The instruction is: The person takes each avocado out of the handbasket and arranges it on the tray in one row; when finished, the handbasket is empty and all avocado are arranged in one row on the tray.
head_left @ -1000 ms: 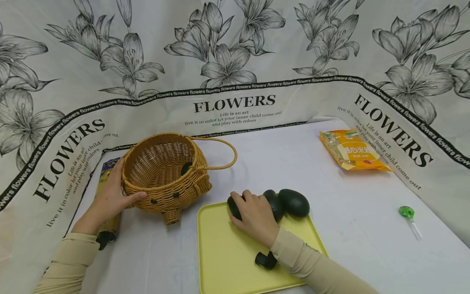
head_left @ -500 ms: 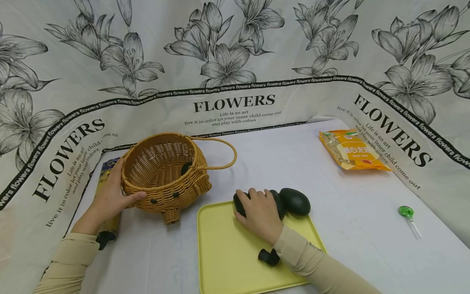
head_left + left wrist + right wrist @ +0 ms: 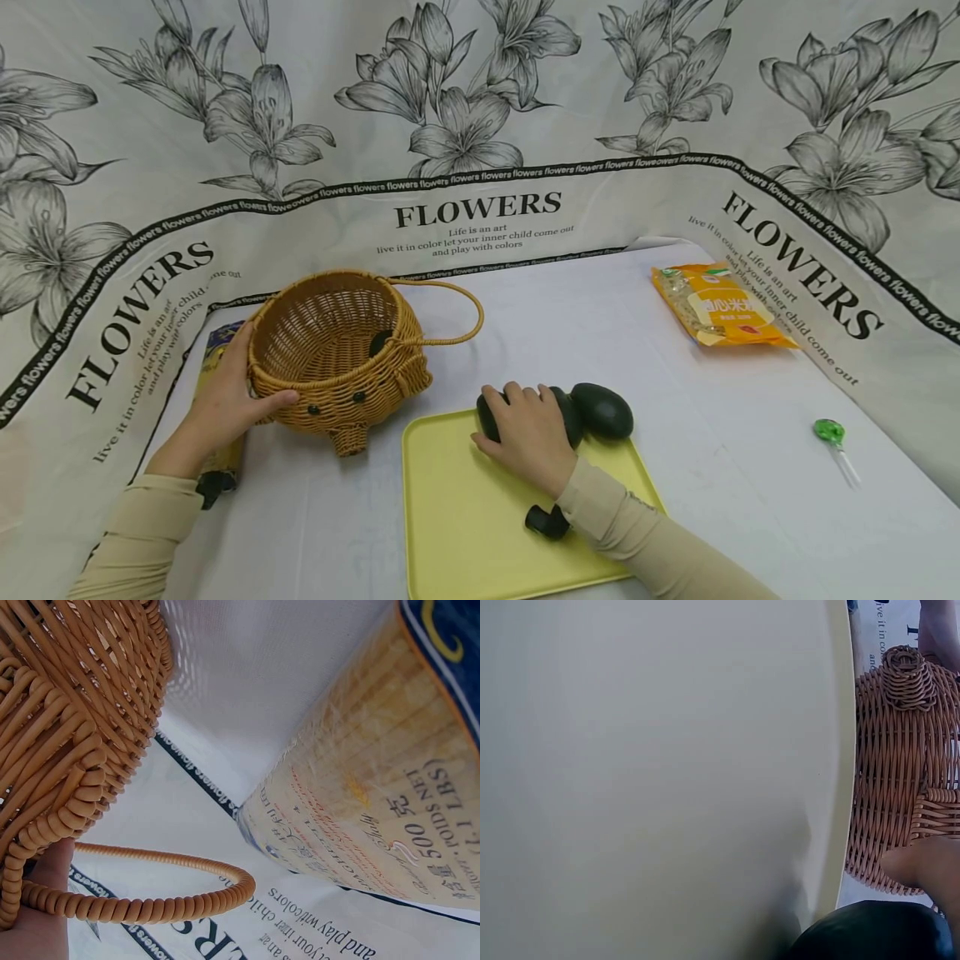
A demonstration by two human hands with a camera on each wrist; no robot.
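Note:
My left hand [image 3: 228,400] grips the side of a wicker basket [image 3: 390,408] made like an animal, with a snout and small black eyes. The thumb lies across its front near one eye. Inside the basket a dark oval thing [image 3: 380,342] shows at the right wall. At the back edge of the yellow tray [image 3: 457,517], my right hand [image 3: 528,437] lies over a dark green avocado [image 3: 487,419], fingers bent over it and thumb spread off to the left. Two more avocados, a middle one [image 3: 567,415] and a right one [image 3: 604,412], sit beside it.
A spaghetti pack [image 3: 367,787] lies left of the basket, partly behind my left hand. An orange snack bag [image 3: 727,307] is at the back right, and a green lollipop [image 3: 831,432] lies at the right. The basket's handle [image 3: 480,312] sticks out rightward. A flower-print cloth stands behind.
My right hand has shifted slightly right with its avocado, bringing it closer to the other avocados, then its thumb has spread away a little. The left hand and basket have stayed put.

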